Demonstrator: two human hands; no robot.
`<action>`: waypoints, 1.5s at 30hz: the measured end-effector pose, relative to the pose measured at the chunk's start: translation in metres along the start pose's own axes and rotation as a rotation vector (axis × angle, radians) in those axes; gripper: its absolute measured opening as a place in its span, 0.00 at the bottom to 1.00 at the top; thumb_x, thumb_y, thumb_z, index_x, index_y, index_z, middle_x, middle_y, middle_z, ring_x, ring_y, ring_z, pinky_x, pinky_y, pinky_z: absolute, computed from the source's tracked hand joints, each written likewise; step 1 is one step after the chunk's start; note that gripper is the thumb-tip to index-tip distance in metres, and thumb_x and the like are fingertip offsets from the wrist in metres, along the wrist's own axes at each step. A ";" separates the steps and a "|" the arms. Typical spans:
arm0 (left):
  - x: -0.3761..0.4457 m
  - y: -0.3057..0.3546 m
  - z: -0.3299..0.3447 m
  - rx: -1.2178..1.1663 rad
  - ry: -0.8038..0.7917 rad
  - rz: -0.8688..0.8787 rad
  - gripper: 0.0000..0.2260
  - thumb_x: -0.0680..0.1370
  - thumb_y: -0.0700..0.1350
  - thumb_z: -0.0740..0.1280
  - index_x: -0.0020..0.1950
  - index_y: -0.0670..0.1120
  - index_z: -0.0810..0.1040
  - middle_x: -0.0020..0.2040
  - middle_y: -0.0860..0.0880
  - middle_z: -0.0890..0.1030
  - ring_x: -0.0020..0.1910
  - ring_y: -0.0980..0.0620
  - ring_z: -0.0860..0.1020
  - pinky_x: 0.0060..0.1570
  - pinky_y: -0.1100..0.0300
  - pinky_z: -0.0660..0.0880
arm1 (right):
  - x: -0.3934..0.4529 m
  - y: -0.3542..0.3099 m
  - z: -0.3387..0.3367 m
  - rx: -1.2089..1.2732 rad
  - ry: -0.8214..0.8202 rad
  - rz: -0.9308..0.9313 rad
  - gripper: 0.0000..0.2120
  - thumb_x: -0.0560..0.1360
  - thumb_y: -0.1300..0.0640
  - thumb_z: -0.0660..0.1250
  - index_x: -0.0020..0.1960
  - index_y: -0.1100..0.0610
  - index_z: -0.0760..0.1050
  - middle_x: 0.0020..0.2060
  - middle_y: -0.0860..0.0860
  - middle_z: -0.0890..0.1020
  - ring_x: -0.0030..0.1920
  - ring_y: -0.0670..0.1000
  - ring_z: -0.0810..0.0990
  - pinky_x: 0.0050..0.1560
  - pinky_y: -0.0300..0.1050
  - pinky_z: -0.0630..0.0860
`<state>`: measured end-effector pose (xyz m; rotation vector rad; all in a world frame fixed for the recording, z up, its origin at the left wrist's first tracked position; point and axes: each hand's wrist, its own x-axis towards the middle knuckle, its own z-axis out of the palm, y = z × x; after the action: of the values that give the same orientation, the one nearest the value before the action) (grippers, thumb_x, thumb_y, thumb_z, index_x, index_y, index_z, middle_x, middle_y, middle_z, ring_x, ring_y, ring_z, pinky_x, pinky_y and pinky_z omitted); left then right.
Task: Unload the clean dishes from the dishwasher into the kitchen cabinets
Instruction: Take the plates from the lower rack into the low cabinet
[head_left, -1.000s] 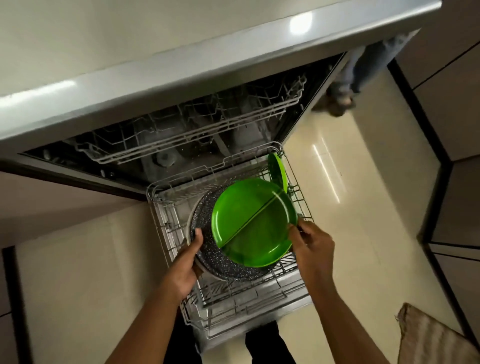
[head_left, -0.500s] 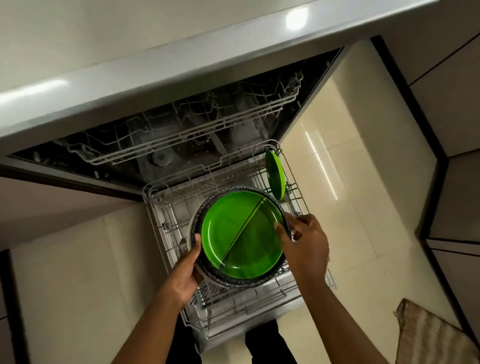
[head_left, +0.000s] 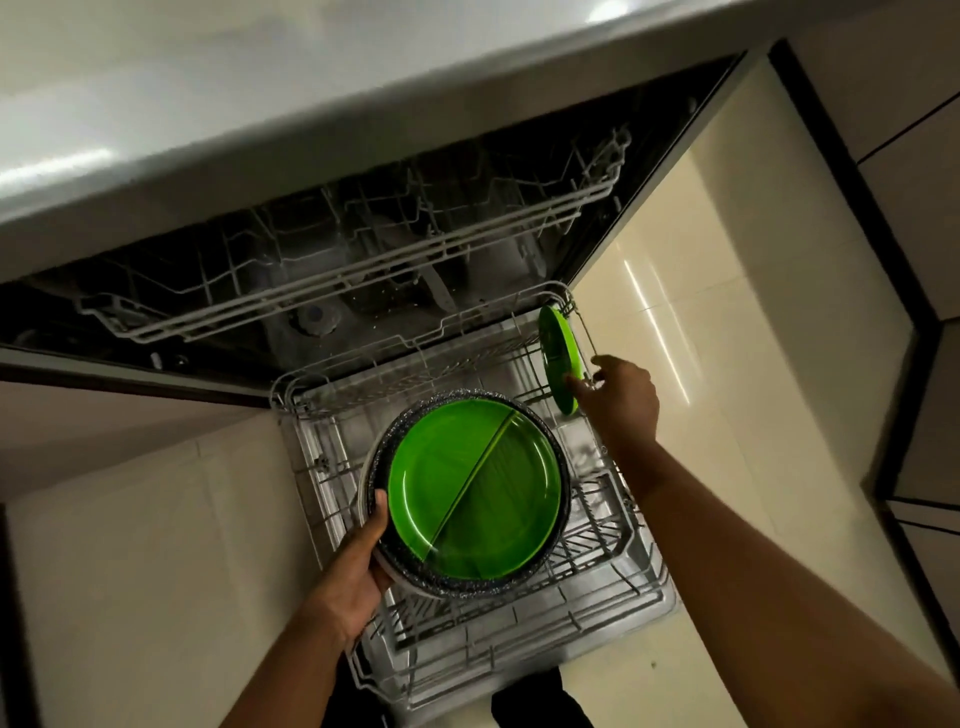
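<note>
While my left hand (head_left: 358, 561) grips the rim of the speckled pan (head_left: 387, 457), a divided green plate (head_left: 475, 491) lies flat inside it, both held above the pulled-out lower rack (head_left: 613, 587). My right hand (head_left: 618, 395) pinches the edge of a second green plate (head_left: 558, 358), upright at the rack's far right corner. Upper rack (head_left: 363, 270) looks empty. Judgement: unloading is nearly done, but nothing has reached a cabinet yet.

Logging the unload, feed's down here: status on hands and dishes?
Left hand holding pan with green plate inside. Right hand reaching upright green plate in lower rack. Nothing blocking.
</note>
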<state>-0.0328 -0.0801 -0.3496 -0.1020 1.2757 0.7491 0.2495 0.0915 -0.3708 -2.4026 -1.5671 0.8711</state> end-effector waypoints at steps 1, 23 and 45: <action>0.003 0.001 0.001 -0.017 0.007 0.008 0.26 0.69 0.58 0.70 0.60 0.43 0.78 0.58 0.41 0.83 0.52 0.48 0.84 0.43 0.56 0.82 | 0.008 -0.001 0.007 -0.033 -0.035 -0.006 0.28 0.73 0.43 0.73 0.67 0.55 0.76 0.56 0.54 0.83 0.56 0.56 0.81 0.52 0.47 0.77; -0.006 0.015 0.021 -0.001 -0.021 -0.022 0.27 0.70 0.58 0.68 0.64 0.45 0.77 0.61 0.42 0.81 0.56 0.47 0.82 0.46 0.53 0.82 | -0.081 0.035 -0.105 0.636 0.323 0.083 0.12 0.77 0.65 0.65 0.57 0.57 0.82 0.44 0.50 0.85 0.40 0.47 0.85 0.45 0.51 0.84; -0.058 0.007 -0.020 -0.008 -0.047 -0.064 0.45 0.47 0.58 0.85 0.60 0.41 0.79 0.56 0.41 0.83 0.52 0.46 0.84 0.43 0.53 0.83 | -0.230 -0.024 -0.033 0.180 0.170 -0.095 0.17 0.76 0.59 0.71 0.65 0.55 0.80 0.50 0.51 0.79 0.42 0.45 0.76 0.39 0.31 0.71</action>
<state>-0.0582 -0.1098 -0.3020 -0.1305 1.2192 0.6979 0.1823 -0.0933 -0.2441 -2.1957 -1.4604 0.7348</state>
